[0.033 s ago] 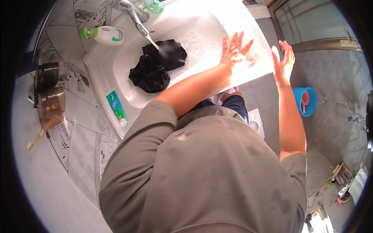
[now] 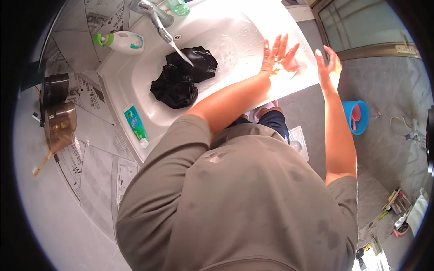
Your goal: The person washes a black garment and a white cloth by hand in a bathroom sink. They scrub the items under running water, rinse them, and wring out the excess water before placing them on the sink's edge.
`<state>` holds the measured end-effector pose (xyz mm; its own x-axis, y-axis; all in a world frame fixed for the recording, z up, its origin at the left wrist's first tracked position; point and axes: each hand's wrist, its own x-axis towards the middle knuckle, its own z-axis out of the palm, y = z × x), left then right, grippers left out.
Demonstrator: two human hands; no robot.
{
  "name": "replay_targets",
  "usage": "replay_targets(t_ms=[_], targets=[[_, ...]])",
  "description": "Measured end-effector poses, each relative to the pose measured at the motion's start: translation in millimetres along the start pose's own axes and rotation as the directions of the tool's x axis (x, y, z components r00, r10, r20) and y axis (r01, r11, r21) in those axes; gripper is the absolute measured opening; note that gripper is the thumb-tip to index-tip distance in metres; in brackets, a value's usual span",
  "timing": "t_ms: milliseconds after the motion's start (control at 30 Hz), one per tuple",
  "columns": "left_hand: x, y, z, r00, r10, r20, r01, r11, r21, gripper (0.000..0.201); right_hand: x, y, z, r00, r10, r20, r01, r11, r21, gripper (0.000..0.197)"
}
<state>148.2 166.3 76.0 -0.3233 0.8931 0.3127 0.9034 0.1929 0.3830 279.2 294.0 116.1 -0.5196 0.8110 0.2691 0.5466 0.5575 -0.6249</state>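
Observation:
A black wet garment (image 2: pixel 183 77) lies bunched in the white sink (image 2: pixel 151 110), and water streams onto it from the chrome faucet (image 2: pixel 158 22). My left hand (image 2: pixel 279 58) is held over the bright right side of the sink, fingers spread and holding nothing. Strong glare there hides whether it touches the rim. Farther right, past the sink's edge, my right hand (image 2: pixel 329 70) is raised with its thumb apart from the fingers and nothing in it.
A white pump bottle (image 2: pixel 126 42) with a green top and a green tube (image 2: pixel 135 124) lie along the sink's left rim. A green bottle (image 2: pixel 179 7) stands near the faucet. Brown cups (image 2: pixel 61 118) hang on the left wall. A blue bucket (image 2: pixel 361 118) holds a pink dipper.
My left hand has shifted slightly to the right, fingers still spread. My right hand has moved very little. The garment stays in place.

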Motion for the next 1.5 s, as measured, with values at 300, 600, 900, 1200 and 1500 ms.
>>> replay_targets(t_ms=[300,600,900,1200,1500], targets=[[-106,-77,-94,0.722,0.427,0.545,-0.276,0.899,-0.339,0.060,4,-5,19,0.849,0.433,0.304,-0.396,0.901,-0.178,0.064],[-199,-122,-217,0.949,0.039,0.312,0.076,0.934,-0.349,0.032,8,10,27,0.849,0.431,0.307,-0.346,0.891,-0.294,0.066],[-159,-78,-148,0.851,0.254,0.460,-0.231,0.967,-0.107,0.048,6,1,24,0.871,0.416,0.263,-0.348,0.898,-0.267,0.060],[-87,-33,-82,0.913,0.224,0.341,-0.215,0.975,-0.064,0.053,5,0,25,0.885,0.402,0.237,-0.338,0.902,-0.268,0.060],[-113,-50,-111,0.938,0.153,0.310,-0.144,0.988,-0.050,0.047,2,7,26,0.904,0.377,0.202,-0.317,0.908,-0.274,0.063]])
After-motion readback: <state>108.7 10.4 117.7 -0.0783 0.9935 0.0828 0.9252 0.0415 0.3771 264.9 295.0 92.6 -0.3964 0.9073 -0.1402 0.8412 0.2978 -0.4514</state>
